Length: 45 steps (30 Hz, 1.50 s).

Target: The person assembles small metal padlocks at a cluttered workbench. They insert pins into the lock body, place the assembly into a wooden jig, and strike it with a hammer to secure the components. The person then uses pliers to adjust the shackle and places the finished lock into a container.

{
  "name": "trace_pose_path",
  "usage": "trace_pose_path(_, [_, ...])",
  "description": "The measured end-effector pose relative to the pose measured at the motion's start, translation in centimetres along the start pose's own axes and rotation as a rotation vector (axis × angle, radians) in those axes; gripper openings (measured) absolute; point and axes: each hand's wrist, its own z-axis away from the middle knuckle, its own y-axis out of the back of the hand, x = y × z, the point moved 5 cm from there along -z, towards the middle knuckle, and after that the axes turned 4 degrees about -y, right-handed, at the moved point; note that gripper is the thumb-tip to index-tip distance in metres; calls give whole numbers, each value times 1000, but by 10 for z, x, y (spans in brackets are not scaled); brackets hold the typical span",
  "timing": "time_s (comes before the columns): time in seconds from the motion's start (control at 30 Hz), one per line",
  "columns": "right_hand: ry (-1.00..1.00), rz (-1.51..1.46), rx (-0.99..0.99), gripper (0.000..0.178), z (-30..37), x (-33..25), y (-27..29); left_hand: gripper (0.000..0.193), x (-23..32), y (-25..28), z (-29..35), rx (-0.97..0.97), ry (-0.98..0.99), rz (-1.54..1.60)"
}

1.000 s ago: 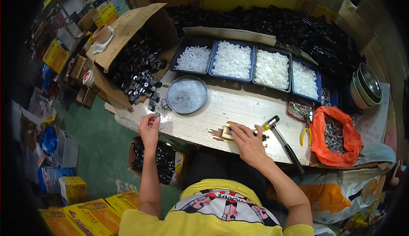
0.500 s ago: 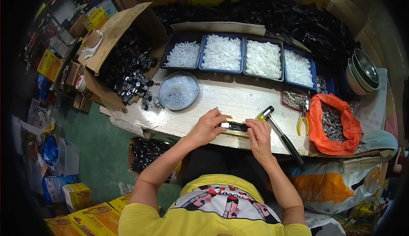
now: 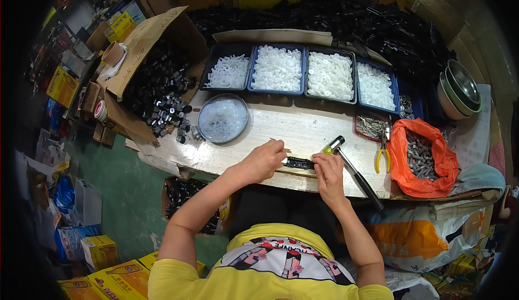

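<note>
- Near the front edge of the workbench (image 3: 303, 124), in the head view, a long black part (image 3: 300, 163) lies between the person's two hands, roughly parallel to that edge.
- The left hand (image 3: 265, 160) has its fingers bunched at the black part's left end, beside a small whitish bit; its fingertips are hidden, so I cannot tell whether it pinches anything.
- The right hand (image 3: 329, 171) rests thumb and fingers against the part's right end; I cannot tell whether it grips it or only steadies it.
- Just right of that hand lies a hammer (image 3: 357, 173), its head near the fingers and its black handle slanting out past the front edge, bounding movement on this side.
- Beyond the hammer are yellow-handled pliers (image 3: 383, 162) and an orange bag (image 3: 412, 185) of grey pieces, close to the bench's right front edge.
- Ahead of the hands, a pale stretch of bench top runs to the row of four trays (image 3: 277, 92) holding white pieces, giving room to reach forward.
- Ahead and to the left stands a round dish (image 3: 223, 141), well apart from the left hand, with loose dark caps (image 3: 167, 113) spilling from a cardboard box (image 3: 146, 37) farther left.
</note>
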Motion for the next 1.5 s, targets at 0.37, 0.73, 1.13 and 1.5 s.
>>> trace_pose_path(0.37, [-186,474,167,23,1,30,31,10,-37,-36,32,442,666,1112])
trace_pose_path(0.73, [-267,515,137,25,10,50,45,19,-50,8,-10,231,458,405])
trace_pose_path(1.13, [-348,652,136,15,-54,96,89,22,-146,60,-175,313,527,-364])
trace_pose_path(1.5, [-417,748,-78,9,-79,127,73,16,-174,92,-158,543,441,105])
